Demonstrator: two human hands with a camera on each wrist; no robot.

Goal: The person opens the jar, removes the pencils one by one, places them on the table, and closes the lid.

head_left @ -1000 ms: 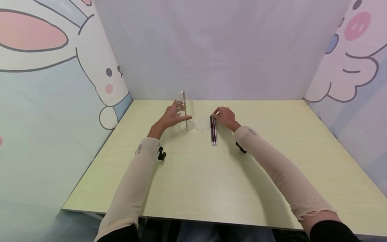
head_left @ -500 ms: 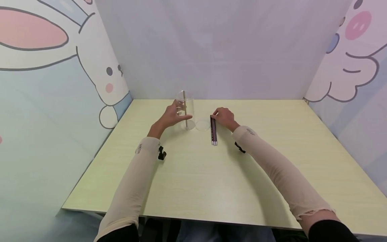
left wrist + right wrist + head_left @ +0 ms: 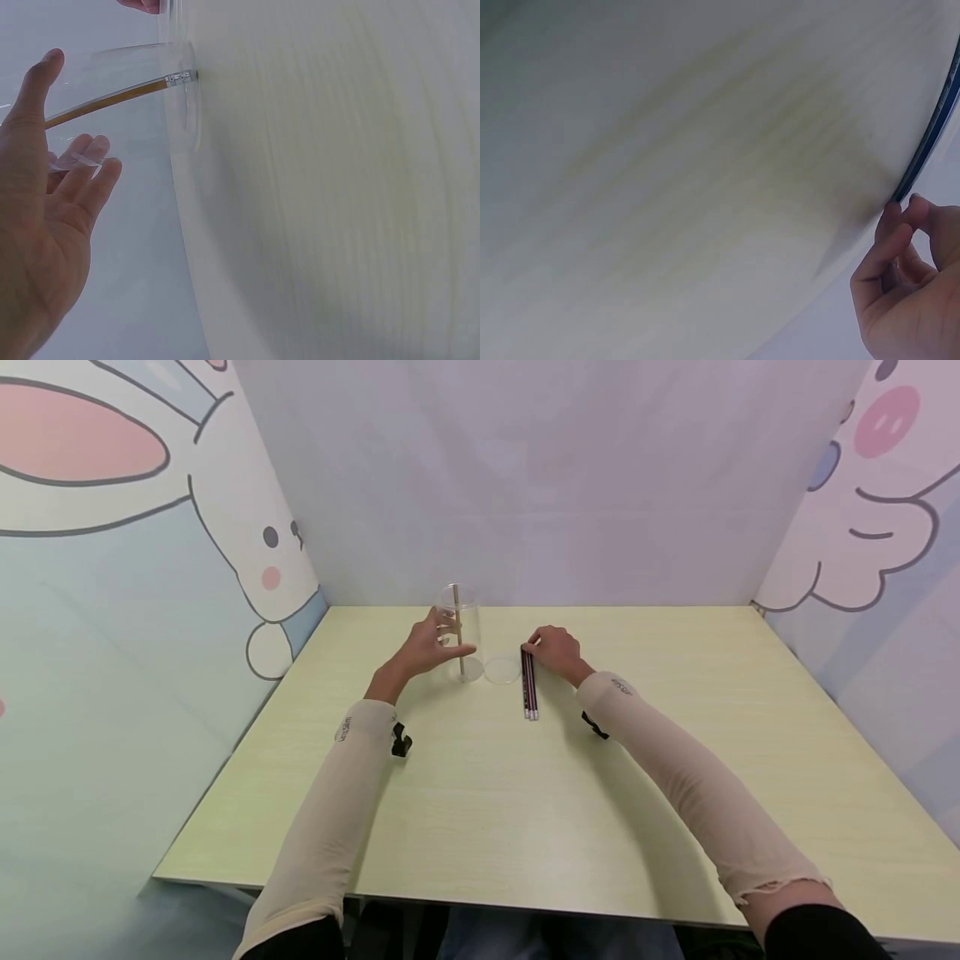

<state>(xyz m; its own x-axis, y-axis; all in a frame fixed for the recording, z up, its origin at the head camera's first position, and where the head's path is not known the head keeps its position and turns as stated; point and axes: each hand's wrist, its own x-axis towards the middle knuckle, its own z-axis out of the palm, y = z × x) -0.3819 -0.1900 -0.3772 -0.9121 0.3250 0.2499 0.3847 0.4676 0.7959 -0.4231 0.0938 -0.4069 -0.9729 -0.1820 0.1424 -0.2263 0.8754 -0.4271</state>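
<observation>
My left hand (image 3: 420, 650) grips a clear cylindrical container (image 3: 471, 631) that stands upright at the back of the table, thumb on the near side and fingers curled behind. A single pencil (image 3: 457, 618) leans inside it; the left wrist view shows the eraser end of this yellow-brown pencil (image 3: 127, 94) at the bottom. To the right, several dark striped pencils (image 3: 530, 693) lie side by side, erasers toward me. With thumb and fingertips my right hand (image 3: 557, 649) pinches the far end of a pencil there, a dark pencil (image 3: 930, 131) in the right wrist view.
Between the container and the loose pencils lies a clear round disc (image 3: 502, 682), perhaps a lid. The pale wood-grain table (image 3: 465, 827) meets a plain back wall (image 3: 555, 485), with cartoon-printed panels on both sides.
Almost nothing differs: the right hand has shifted very slightly left at the pencils' far end. The left hand and the container keep their place.
</observation>
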